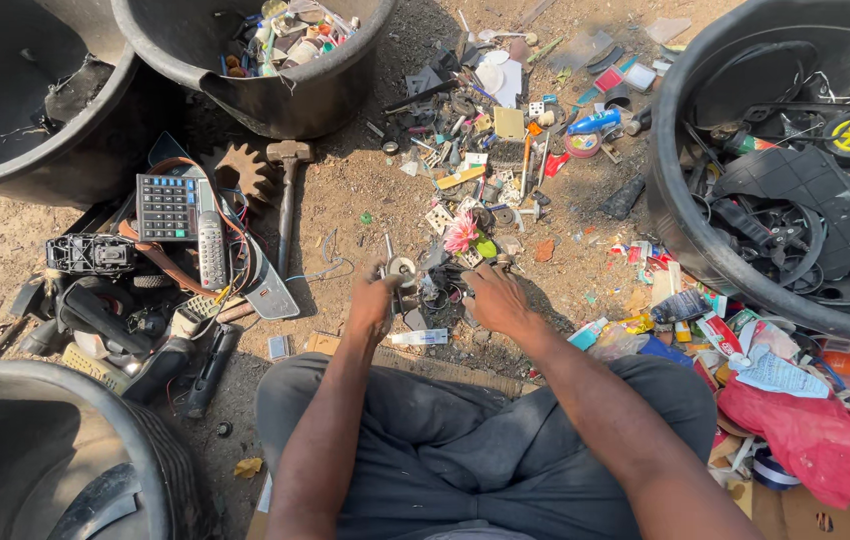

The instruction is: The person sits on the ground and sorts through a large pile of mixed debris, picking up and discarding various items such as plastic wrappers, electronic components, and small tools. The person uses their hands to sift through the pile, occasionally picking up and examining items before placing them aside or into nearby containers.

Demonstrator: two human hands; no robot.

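I sit on dirt ground with my knees apart. My left hand [375, 300] grips a small round metal part [402, 268] with a thin rod sticking up from it. My right hand [495, 298] rests palm down on a dark jumble of small scrap parts [440, 290] right beside the left hand; what its fingers hold is hidden. A pink plastic flower [461, 232] lies just beyond both hands.
Black tubs stand around: top left [15, 170], top centre [285, 100] holding small junk, bottom left [45, 385], right [675, 230] full of black plastic and a yellow wheel. A hammer [287, 190], calculator [167, 207], handset, gear and red bag [815, 435] lie about.
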